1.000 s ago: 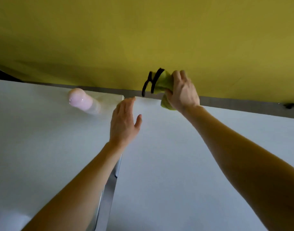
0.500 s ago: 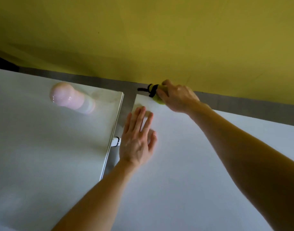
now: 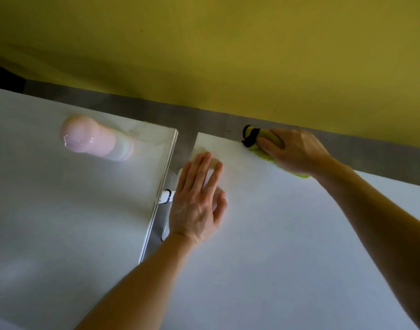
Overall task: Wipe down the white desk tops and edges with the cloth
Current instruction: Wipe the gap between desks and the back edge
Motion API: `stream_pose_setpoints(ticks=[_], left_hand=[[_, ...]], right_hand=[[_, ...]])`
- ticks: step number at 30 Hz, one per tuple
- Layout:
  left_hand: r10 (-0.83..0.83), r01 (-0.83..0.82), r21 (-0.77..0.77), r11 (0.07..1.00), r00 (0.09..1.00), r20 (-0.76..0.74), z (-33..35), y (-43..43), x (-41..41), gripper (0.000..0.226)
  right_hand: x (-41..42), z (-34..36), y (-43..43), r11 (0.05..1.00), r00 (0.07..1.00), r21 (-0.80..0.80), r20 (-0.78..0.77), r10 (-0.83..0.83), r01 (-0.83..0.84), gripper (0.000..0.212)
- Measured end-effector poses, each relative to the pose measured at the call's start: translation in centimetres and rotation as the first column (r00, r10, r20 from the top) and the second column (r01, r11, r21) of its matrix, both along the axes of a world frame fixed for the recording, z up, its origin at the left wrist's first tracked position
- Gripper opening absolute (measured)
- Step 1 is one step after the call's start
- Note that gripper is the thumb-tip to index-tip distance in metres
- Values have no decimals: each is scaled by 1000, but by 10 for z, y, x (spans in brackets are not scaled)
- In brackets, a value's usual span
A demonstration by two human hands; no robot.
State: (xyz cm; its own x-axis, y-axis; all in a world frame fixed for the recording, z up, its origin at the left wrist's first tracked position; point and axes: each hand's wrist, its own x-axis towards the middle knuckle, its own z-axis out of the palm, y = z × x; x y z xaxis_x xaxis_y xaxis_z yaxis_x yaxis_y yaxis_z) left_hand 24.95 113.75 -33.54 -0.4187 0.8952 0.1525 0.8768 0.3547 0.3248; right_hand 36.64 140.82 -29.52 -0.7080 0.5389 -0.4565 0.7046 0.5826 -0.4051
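Two white desks stand side by side: the left desk [image 3: 61, 222] and the right desk [image 3: 275, 246], with a narrow gap between them. My right hand [image 3: 297, 151] grips a yellow-green cloth [image 3: 263, 136] with black trim and holds it on the far edge of the right desk. Most of the cloth is hidden under the hand. My left hand [image 3: 197, 201] rests flat, fingers straight, on the right desk near its far left corner.
A pink and white bottle [image 3: 94, 139] lies on the far part of the left desk. A yellow wall [image 3: 216, 55] rises behind a grey strip [image 3: 204, 120] at the desks' far edge. A white bracket [image 3: 166, 196] shows in the gap.
My right hand brought the cloth down from the wall onto the right desk's far edge and slid it rightward. My left hand dropped flat onto the right desk.
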Motion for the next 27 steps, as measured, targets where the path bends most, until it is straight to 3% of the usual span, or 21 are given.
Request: stream_pose_setpoints(ticks=[7, 11, 15, 17, 20, 23, 27], left_hand=[[15, -18, -54, 998, 999, -49, 2, -3, 1, 66], [5, -8, -52, 999, 999, -50, 3, -1, 2, 66], [-1, 0, -34, 999, 1000, -31, 3, 0, 2, 65], [2, -2, -28, 1000, 1000, -24, 3, 0, 1, 66], [-5, 4, -32, 999, 1000, -21, 2, -2, 0, 66], [5, -7, -51, 999, 999, -39, 2, -4, -1, 67], [28, -31, -70, 997, 999, -45, 3, -5, -2, 67]], right_hand=[[-151, -19, -61, 983, 975, 39, -131, 182, -178, 49], [-92, -19, -48, 998, 974, 14, -221, 55, -53, 48], [21, -9, -9, 993, 987, 53, -132, -97, 104, 50], [37, -1, -5, 985, 990, 119, -81, -113, 122, 55], [-9, 2, -26, 982, 999, 187, -16, -31, 33, 60], [-88, -6, -56, 977, 994, 197, -45, 98, -88, 59], [-120, -12, -69, 988, 987, 128, -127, 98, -82, 57]])
